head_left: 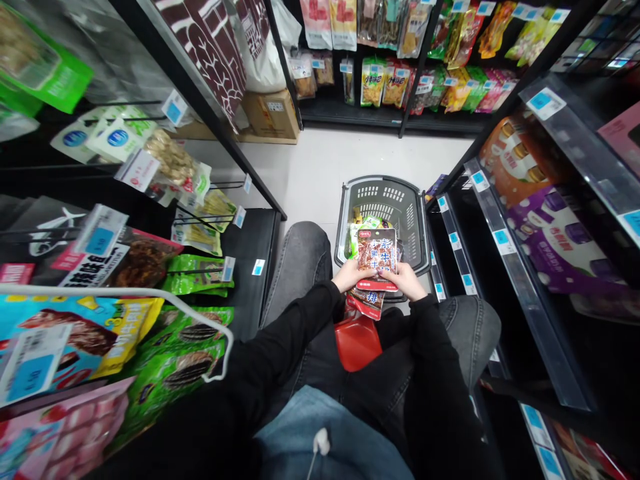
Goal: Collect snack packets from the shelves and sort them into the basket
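Head view: both hands [351, 275] [407, 281] hold a red packet [376, 251], long axis pointing forward.

pale tiled floor [315, 173], grey basket [375, 207] on it, black shelf [527, 293] at right, orange pack [517, 160] and purple pack [550, 240] upon it

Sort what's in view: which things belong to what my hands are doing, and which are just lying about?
Part of the job:
- left hand and right hand, holding the red packet
- second packet, partly beneath it
- grey basket, with packets inside

Just around:
- cardboard box
- purple packages, right shelf
- green bags, left side
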`<state>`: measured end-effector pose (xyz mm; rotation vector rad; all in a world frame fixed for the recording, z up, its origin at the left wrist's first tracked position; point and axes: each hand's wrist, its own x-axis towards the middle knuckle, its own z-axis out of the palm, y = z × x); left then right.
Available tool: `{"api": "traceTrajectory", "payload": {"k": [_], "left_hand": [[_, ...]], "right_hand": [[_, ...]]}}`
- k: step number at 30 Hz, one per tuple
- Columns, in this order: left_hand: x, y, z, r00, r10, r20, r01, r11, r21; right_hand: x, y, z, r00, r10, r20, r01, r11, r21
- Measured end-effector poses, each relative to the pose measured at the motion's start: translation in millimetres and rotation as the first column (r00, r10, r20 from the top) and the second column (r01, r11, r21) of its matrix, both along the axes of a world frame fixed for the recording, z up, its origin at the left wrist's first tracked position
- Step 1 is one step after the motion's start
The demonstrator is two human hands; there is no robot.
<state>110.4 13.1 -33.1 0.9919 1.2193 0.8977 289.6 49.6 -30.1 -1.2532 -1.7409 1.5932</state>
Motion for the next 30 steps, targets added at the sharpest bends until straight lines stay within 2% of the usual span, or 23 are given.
{"api": "traceTrajectory", "payload": {"k": [3, 7, 10, 13, 16, 20, 26, 30], "left_hand": [[-0.6, 0.0, -0.7, 0.999, 0.031, 0.018, -0.030, 0.999, -0.034], [-2.6, -1.0, -0.8, 0.996, 0.077, 0.039, -0.073, 0.993, -0.096], [-3.2, -1.4, -1.5, 0.997, 0.072, 0.038, -0.069, 0.995, -0.069], [-2.5, -0.8, -1.8, 0.999, 0.050, 0.008, -0.050, 0.999, 0.010], [-1.8, 0.3, -1.2, 0.999, 0.033, -0.013, -0.032, 0.997, 0.072], [-2.3, 1.1, -0.6, 1.000, 0.019, -0.016, -0.018, 0.997, 0.073], [-3.1, 0.5, 1.0, 1.000, 0.022, -0.009, -0.021, 0.997, 0.078], [-0.9, 0.0, 0.0, 0.999, 0.028, -0.045, -0.024, 0.995, 0.095]], "right_hand": [[-2.3, -0.1, -3.2, 1.000, -0.003, 0.029, 0.002, 1.000, 0.016], [-8.1, -1.9, -8.8, 0.999, -0.041, -0.026, 0.040, 0.999, -0.025], [-10.7, -3.8, -6.8, 0.993, -0.080, -0.090, 0.070, 0.991, -0.114], [-10.5, -5.0, -0.9, 0.986, -0.097, -0.133, 0.072, 0.981, -0.180], [-8.4, -5.2, 2.7, 0.990, -0.075, -0.119, 0.058, 0.987, -0.147], [-5.2, -4.6, 2.8, 0.994, -0.074, -0.077, 0.069, 0.996, -0.058], [-5.2, -2.8, 0.5, 0.999, -0.045, -0.026, 0.045, 0.999, -0.003], [-3.4, -1.5, 0.0, 0.997, -0.072, -0.039, 0.070, 0.997, -0.037]]}}
